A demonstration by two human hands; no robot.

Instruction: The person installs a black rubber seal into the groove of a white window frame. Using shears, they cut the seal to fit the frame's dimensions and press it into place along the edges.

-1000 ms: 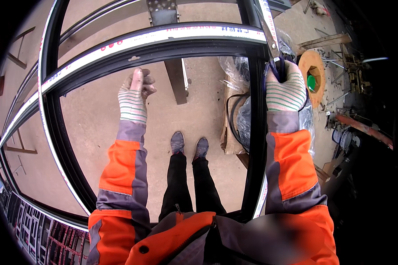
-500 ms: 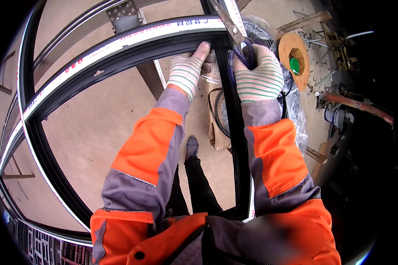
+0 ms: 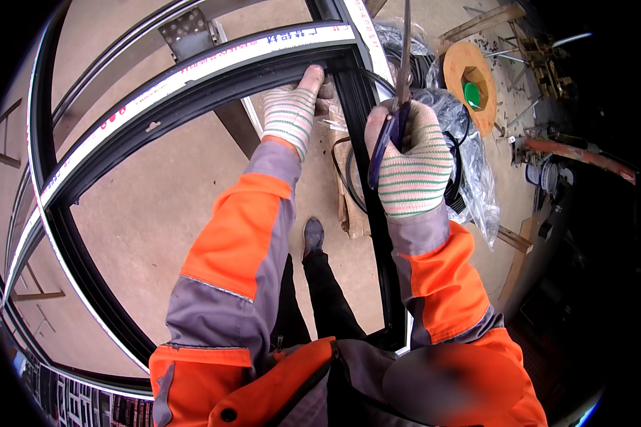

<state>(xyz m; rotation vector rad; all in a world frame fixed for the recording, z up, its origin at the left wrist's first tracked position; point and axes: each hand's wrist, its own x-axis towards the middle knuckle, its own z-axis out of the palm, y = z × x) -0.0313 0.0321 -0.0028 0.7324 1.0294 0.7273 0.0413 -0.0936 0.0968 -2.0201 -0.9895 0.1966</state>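
A large rectangular black metal frame [image 3: 82,245], its outer faces covered with white printed film, spans the space before me. At its far bar, close to the far right corner, my left hand [image 3: 290,117] is closed, with the thumb on top and the fingers underneath, partly hidden. My right hand [image 3: 419,164] is wrapped round the dark purple handles of a pair of scissors [image 3: 404,60] beside the right bar. Their metal blades point away from me and look nearly closed. A thin black strip [image 3: 379,80] curves out from the corner. Both hands wear striped knitted gloves with bare thumb tips.
Clear plastic wrapping [image 3: 477,192] with black coils lies right of the frame. Behind it is an orange-brown reel [image 3: 459,64] with a green object inside. Wooden pieces [image 3: 483,23] and a red bar [image 3: 584,158] lie farther right. Cardboard [image 3: 352,203] shows through the frame opening.
My right hand has drawn back toward me with the scissors, whose blades swung from leaning left to pointing straight away. The black strip's curve now shows at the corner. My left hand keeps its grip.
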